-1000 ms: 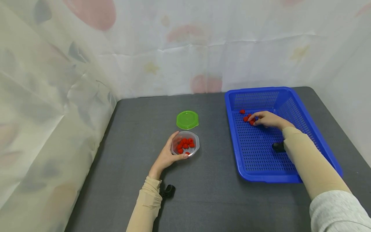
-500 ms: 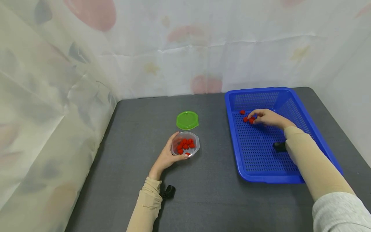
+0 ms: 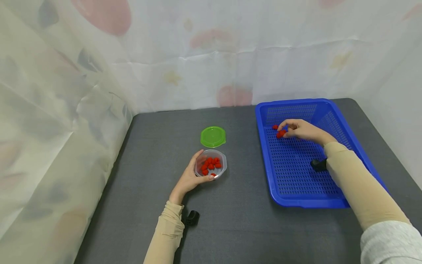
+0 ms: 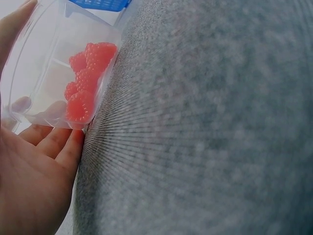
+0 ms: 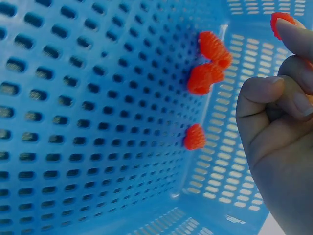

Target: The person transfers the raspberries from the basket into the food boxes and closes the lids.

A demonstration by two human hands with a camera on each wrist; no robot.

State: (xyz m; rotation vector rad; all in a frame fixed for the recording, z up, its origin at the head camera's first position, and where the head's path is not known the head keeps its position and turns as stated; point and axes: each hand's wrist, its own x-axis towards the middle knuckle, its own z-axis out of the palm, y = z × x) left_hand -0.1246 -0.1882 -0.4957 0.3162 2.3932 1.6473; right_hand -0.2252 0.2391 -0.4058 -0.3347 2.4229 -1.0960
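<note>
My left hand grips a clear plastic container standing on the dark table, its thumb on the near rim. Inside lie several red raspberries, seen through the wall in the left wrist view. My right hand is inside a blue plastic basket. Between thumb and finger it pinches a raspberry, lifted off the basket floor and partly hidden by the thumb. Several loose raspberries lie near the basket's wall, close to that hand.
A green lid lies flat on the table, just behind the container. A patterned curtain hangs along the back and left. The basket's raised sides surround my right hand. Black wrist mounts show beneath both forearms.
My right hand has shifted slightly up and back among the raspberries in the basket and now has one pinched. My left hand and the container have stayed put.
</note>
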